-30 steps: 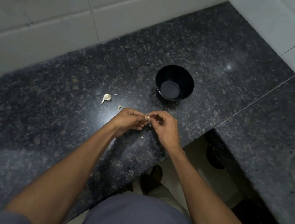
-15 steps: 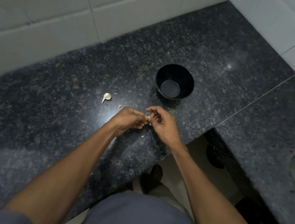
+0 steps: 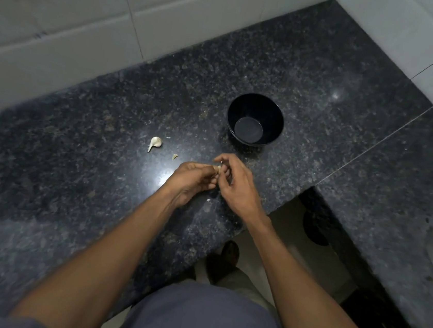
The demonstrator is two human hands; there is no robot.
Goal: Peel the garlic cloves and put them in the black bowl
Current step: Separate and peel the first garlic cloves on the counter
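Counter edge: the counter (image 3: 76,201) ends just near of the hands, with a tiny pale flake (image 3: 208,200) lying on the dark stone beside the left wrist.
Left hand: the left hand (image 3: 192,178) has its fingers curled inward, pinching the garlic clove (image 3: 219,168) at the fingertips.
Right hand: the right hand (image 3: 234,184) meets it from the right, thumb and forefinger picking at the same clove; the other fingers are loosely bent.
Clove in hand: only a small pale bit shows between the two hands, so how much skin is left on it cannot be told.
Step in hand: likely stripping the skin; it pays to hold the clove firm in the left hand, catch a loose edge with a right nail, and pull along its length.
Skin scrap: a small scrap (image 3: 175,157) lies just left of the hands.
Spare clove: a second clove (image 3: 155,143), with its skin tail, lies farther left, apart from the hands.
Black bowl: the black bowl (image 3: 276,116) stands upright just beyond the hands, no clove visible inside.
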